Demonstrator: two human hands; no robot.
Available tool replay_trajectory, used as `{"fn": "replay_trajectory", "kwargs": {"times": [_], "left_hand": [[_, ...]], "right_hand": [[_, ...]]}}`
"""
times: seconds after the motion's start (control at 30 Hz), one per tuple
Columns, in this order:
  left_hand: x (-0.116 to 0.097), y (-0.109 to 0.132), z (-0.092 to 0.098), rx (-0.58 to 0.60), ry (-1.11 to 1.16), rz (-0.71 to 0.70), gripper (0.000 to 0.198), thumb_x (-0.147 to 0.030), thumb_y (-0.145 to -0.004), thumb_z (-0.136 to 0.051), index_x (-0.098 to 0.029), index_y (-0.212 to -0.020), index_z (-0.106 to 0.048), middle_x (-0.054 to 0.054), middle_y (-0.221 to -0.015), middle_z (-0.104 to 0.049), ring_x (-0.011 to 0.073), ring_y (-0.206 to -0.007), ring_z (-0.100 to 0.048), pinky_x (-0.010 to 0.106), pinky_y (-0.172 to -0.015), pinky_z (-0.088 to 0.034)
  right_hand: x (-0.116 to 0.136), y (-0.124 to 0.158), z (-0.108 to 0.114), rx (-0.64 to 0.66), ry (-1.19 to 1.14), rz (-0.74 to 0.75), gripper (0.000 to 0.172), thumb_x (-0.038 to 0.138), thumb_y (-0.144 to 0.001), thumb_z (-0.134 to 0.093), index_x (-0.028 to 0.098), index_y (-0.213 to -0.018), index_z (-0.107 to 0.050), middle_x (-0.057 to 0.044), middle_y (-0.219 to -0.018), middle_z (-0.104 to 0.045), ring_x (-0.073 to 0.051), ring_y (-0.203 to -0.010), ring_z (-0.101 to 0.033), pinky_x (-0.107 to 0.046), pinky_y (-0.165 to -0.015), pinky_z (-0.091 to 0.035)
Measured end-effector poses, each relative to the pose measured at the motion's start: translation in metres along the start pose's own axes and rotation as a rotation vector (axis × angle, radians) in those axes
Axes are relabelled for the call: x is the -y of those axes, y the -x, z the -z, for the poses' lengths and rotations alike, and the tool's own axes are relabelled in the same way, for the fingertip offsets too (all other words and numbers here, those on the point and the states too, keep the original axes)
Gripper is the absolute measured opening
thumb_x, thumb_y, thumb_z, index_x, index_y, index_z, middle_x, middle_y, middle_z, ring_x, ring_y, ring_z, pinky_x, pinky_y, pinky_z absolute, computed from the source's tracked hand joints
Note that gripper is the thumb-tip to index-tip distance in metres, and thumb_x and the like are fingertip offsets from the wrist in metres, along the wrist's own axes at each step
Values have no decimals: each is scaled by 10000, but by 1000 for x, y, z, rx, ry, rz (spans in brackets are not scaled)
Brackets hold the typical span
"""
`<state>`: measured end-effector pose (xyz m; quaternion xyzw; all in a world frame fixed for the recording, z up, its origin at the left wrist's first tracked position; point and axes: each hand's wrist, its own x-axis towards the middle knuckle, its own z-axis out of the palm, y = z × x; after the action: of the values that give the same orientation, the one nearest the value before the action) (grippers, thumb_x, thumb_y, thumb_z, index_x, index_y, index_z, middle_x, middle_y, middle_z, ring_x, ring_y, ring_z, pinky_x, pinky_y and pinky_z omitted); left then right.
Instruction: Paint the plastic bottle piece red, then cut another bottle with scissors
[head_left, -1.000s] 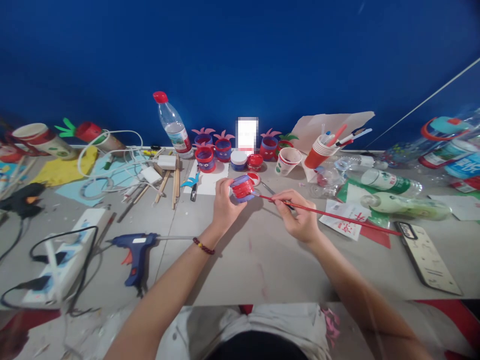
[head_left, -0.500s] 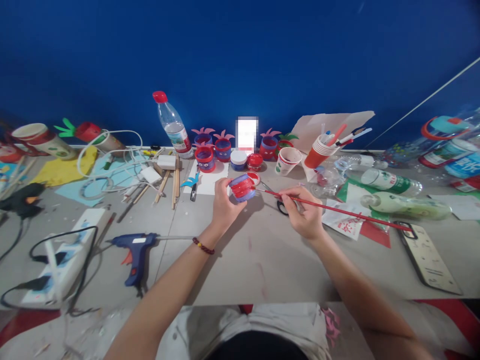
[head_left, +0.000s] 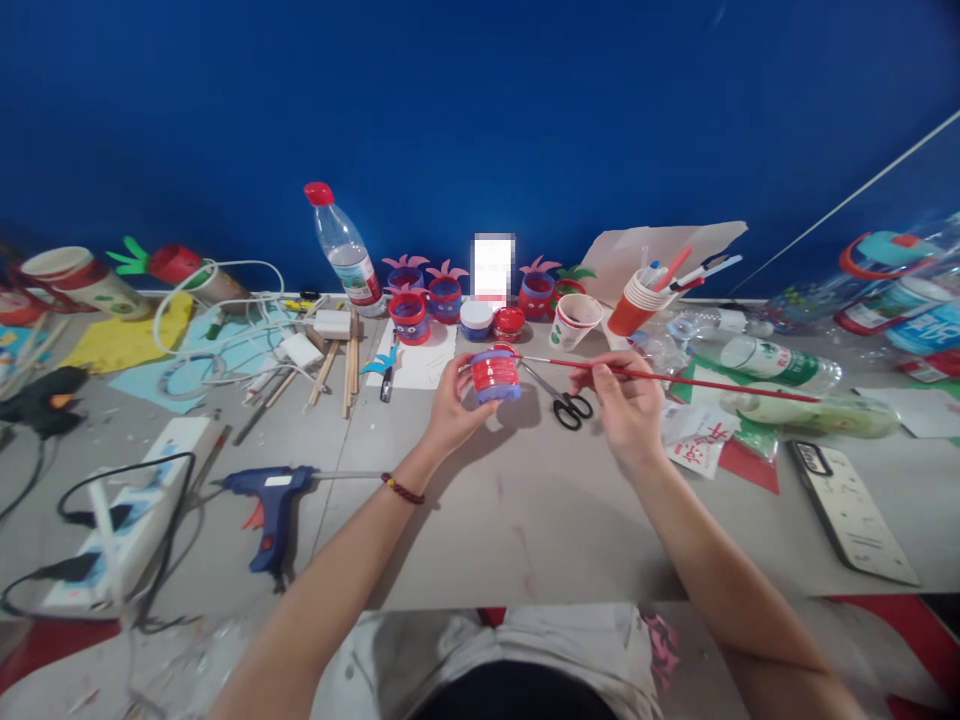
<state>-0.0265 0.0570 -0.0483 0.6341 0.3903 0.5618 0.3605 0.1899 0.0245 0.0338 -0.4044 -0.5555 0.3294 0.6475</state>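
My left hand (head_left: 454,408) is closed around a small cup (head_left: 496,374) painted purple with a red band, held tilted above the table. In my right hand (head_left: 624,405) is a long red-handled paintbrush (head_left: 697,380), pinched near its front part. The brush tip reaches the cup's upper right rim, close to a red paint lid just behind; whether it touches either I cannot tell. Black-handled scissors (head_left: 572,410) lie on the table between my hands. Behind the cup stand an open red paint jar (head_left: 509,322) and a white-lidded blue jar (head_left: 477,319).
Finished-looking painted cups (head_left: 409,317) with paper leaves line the back. A glue gun (head_left: 274,510) and a power strip (head_left: 135,510) lie at left. A paper cup (head_left: 576,321), a cup of pens (head_left: 634,312), plastic bottles (head_left: 784,362) and a phone (head_left: 853,510) are at right.
The brush has swung away from the cup's red band up to its rim area, and my right hand has moved right, uncovering the scissors. The cup has shifted slightly right and turned more upright.
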Motion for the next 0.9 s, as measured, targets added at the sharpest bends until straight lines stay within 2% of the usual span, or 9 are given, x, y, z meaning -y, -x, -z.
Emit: {"fn": "replay_trajectory", "kwargs": {"times": [0.1, 0.23, 0.37, 0.5, 0.6, 0.73, 0.9], "left_hand": [[1, -1, 0, 25, 53, 7, 661, -354, -734, -760, -258, -1282, -403, 147, -1325, -558, 253, -1140, -659, 385, -860, -598], [-2, -2, 0, 0, 10, -13, 640, -318, -730, -747, -261, -1268, -406, 129, -1299, -571, 251, -1216, -614, 423, -973, -555], [-4, 0, 0, -49, -19, -24, 661, -246, -703, -747, -265, -1269, -407, 112, -1288, -566, 238, -1220, -600, 446, -1046, -508], [-4, 1, 2, -56, -32, -25, 710, -196, -705, -727, -310, -1331, -411, 97, -1353, -541, 259, -1255, -574, 496, -1076, -481], [-3, 0, 4, -41, -45, -24, 738, -194, -713, -723, -330, -1370, -415, 91, -1414, -508, 287, -1301, -540, 525, -1091, -463], [0, -1, 5, -61, -104, -38, 731, -201, -701, -765, -326, -1349, -450, 82, -1380, -535, 300, -1290, -546, 531, -1107, -444], [4, 0, 7, -74, -150, -52, 739, -191, -689, -784, -381, -1326, -462, 67, -1328, -558, 320, -1248, -567, 592, -1065, -458]], "right_hand": [[-3, -8, 5, -18, -46, -30, 259, 476, -863, -701, 239, -865, -597, 9, -673, -705, -176, -616, -703, -319, -564, -588], [0, -16, 6, -24, -44, -58, 273, 498, -854, -702, 247, -851, -595, 2, -692, -699, -188, -654, -709, -334, -574, -593], [7, -22, -2, 32, -6, -70, 258, 475, -852, -714, 249, -847, -591, -1, -698, -711, -178, -640, -699, -325, -584, -589], [7, -20, -11, 94, 16, -79, 332, 534, -843, -701, 229, -827, -573, -4, -696, -719, -160, -598, -676, -320, -603, -582], [0, -14, -13, 90, -7, -112, 372, 567, -825, -705, 225, -800, -561, -3, -688, -717, -149, -584, -660, -317, -623, -579], [-12, -8, -10, 61, 0, -147, 383, 581, -795, -727, 233, -789, -565, -1, -654, -711, -163, -607, -671, -315, -630, -562], [-16, -8, -8, 99, 54, -145, 387, 597, -791, -719, 229, -783, -597, -9, -654, -703, -178, -667, -686, -324, -667, -563]]}}
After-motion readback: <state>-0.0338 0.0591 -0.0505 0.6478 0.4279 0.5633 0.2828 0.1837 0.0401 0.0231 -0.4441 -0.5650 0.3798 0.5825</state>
